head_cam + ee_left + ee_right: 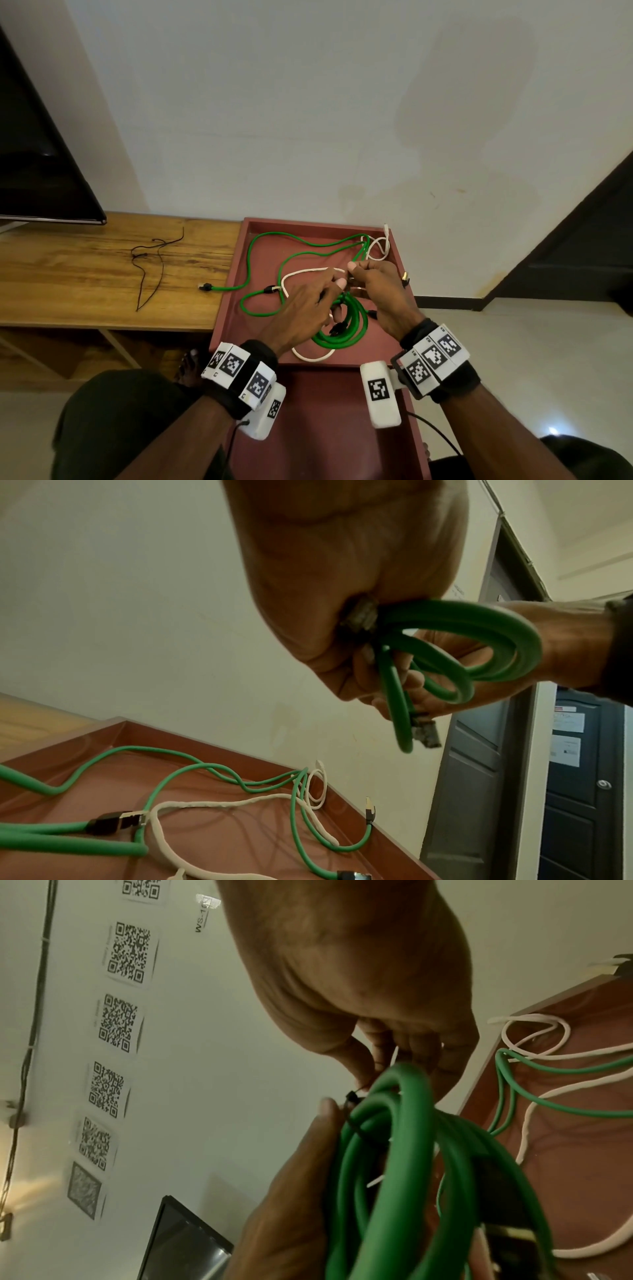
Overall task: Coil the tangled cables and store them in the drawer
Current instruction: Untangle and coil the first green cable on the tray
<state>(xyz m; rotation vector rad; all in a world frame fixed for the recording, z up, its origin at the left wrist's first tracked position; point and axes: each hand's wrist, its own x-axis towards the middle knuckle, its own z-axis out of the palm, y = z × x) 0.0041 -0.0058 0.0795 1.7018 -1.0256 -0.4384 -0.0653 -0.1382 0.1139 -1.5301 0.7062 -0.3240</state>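
A coil of green cable (346,329) hangs over the red drawer (236,274), and my left hand (337,294) grips its top. The left wrist view shows those fingers curled round the coil's loops (479,642), with a plug dangling below. My right hand (354,274) meets the coil from the right. In the right wrist view its fingertips (387,1069) pinch at a thin black tie (351,1099) wrapped over the coil's top (394,1150). Another green cable (274,246) and a white cable (308,274) lie loose and crossed in the drawer.
Several thin black ties (154,260) lie on the wooden table (68,291) to the left. One green plug end (205,287) hangs over onto that table. A dark screen (34,154) stands at the far left, and a dark door (582,246) at the right.
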